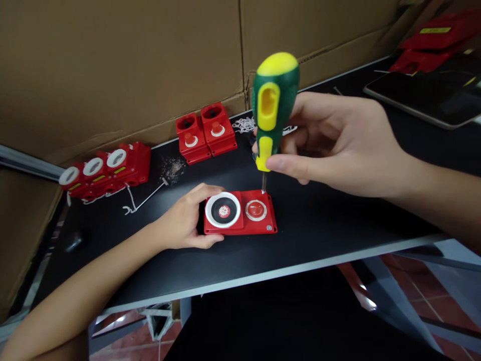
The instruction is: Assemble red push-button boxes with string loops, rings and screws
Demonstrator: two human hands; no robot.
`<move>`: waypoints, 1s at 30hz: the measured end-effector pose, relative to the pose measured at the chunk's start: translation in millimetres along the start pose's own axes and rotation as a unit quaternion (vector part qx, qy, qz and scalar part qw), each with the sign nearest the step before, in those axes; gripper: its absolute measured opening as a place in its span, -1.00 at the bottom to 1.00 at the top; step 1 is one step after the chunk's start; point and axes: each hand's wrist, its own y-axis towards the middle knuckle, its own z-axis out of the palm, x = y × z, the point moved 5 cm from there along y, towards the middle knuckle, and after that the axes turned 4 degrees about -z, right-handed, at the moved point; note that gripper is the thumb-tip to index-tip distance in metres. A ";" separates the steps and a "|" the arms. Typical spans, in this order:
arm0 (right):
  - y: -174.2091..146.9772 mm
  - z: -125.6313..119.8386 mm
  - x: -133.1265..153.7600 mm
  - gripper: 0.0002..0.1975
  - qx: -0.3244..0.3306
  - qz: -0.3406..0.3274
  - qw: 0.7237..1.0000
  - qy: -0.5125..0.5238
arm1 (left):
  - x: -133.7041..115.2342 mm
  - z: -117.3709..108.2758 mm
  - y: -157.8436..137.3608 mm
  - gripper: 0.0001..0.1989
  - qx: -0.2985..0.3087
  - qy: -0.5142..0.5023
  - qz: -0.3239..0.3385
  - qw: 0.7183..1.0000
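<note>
A red alarm-like box (240, 225) lies flat on the black table, with a white-ringed black disc at its left and a red dome in a pale ring at its right. Thumb and fingers of my left hand (188, 218) grip the box's left end. My right hand (330, 140) is closed on a green and yellow screwdriver (276, 100), held upright over the box. The screwdriver's tip meets a small screw at the box's far right corner. Another screw (269, 227) sits in the near right corner.
Two similar red boxes (206, 131) stand at the back, beside a bundle of white cord (244, 124). Several more (108, 173) are grouped at the left, near a thin metal rod (151, 195) and scattered debris (173, 168). A tablet-like dark slab (421, 98) lies at right; cardboard (124, 65) walls the back.
</note>
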 end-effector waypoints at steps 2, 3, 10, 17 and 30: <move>-0.6 3.3 5.5 -0.67 0.032 0.007 0.999 0.021 | -0.1 0.2 0.5 -0.06 -0.002 -0.005 0.000 1.000; -1.0 4.3 7.8 -0.68 0.043 0.012 0.999 0.027 | -0.2 0.3 0.8 -0.06 -0.004 -0.005 0.002 1.000; -1.9 1.4 6.0 -0.63 0.036 -0.006 0.998 -0.057 | -0.6 -1.1 -0.5 -0.07 -0.010 0.006 0.027 1.000; -0.4 0.8 2.8 -0.63 0.000 -0.024 0.998 -0.058 | 1.6 -1.4 -1.5 -0.02 -0.004 -0.001 0.012 1.000; -0.8 -2.5 19.3 -0.86 -0.087 -0.084 0.987 0.106 | -0.1 -1.2 -1.8 -0.05 -0.007 -0.002 0.019 1.000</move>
